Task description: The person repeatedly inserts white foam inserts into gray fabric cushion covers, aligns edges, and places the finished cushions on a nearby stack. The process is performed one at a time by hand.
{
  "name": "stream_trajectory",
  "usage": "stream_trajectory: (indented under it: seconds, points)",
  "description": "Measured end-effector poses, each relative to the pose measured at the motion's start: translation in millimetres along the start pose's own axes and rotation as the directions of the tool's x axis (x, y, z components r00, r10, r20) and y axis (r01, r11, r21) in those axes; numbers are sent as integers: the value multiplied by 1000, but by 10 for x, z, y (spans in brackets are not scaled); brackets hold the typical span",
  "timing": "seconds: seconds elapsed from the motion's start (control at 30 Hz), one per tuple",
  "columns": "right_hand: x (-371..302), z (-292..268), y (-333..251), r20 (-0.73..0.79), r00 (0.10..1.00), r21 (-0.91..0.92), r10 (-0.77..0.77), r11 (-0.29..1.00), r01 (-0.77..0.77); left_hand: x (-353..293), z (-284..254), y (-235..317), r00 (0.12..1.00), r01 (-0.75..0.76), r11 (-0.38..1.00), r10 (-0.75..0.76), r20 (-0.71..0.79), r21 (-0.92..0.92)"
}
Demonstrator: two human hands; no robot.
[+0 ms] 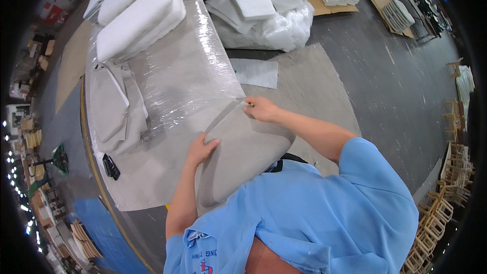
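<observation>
A grey fabric-covered cushion (243, 147) leans against my front, its far edge running diagonally across the table. My left hand (202, 149) grips that edge partway along, thumb on top and the other fingers partly hidden. At the far right corner my right hand (261, 109) is closed in a pinch on the cover. A tiny dark bit shows at its fingertips, too small to name. Folded grey fabric covers (114, 106) lie on the table to the left. Beside them rests a small black object (110, 167), its kind unclear.
Clear plastic film (177, 56) covers part of the grey-topped table (147, 187). White foam pads (134, 20) are piled at its far end. More pads (248, 0) sit on a plastic-wrapped bundle beyond. A pale sheet (256, 72) lies right of the table; wooden frames (431, 213) stand far right.
</observation>
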State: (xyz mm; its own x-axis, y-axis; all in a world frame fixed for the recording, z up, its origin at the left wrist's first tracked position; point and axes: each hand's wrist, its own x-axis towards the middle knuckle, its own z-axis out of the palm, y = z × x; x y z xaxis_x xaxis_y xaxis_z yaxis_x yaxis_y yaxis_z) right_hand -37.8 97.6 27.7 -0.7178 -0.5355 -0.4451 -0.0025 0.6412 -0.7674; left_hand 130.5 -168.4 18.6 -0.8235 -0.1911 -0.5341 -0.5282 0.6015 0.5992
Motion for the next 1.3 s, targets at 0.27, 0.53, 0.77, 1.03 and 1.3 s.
stream_trajectory:
  seconds: [0.27, 0.53, 0.77, 1.03, 1.3]
  points:
    - [403, 257, 64, -65, 990, -228, 125, 964, -136, 73, 321, 97, 924, -45, 985, 106, -369, 169]
    - [449, 421, 116, -234, 972, -135, -22, 991, -11, 231, 442, -32, 880, -23, 988, 92, -466, 151]
    - [497, 259, 36, -150, 987, -155, -59, 987, 36, 84, 15, -235, 952, -55, 986, 98, -291, 155]
    - [414, 276, 124, -88, 982, -198, -165, 969, 146, -376, 38, -448, 920, 193, 972, -134, -368, 130]
    - [447, 237, 121, -108, 973, -308, -204, 937, 162, -320, 90, -635, 895, 146, 979, -69, -441, 142]
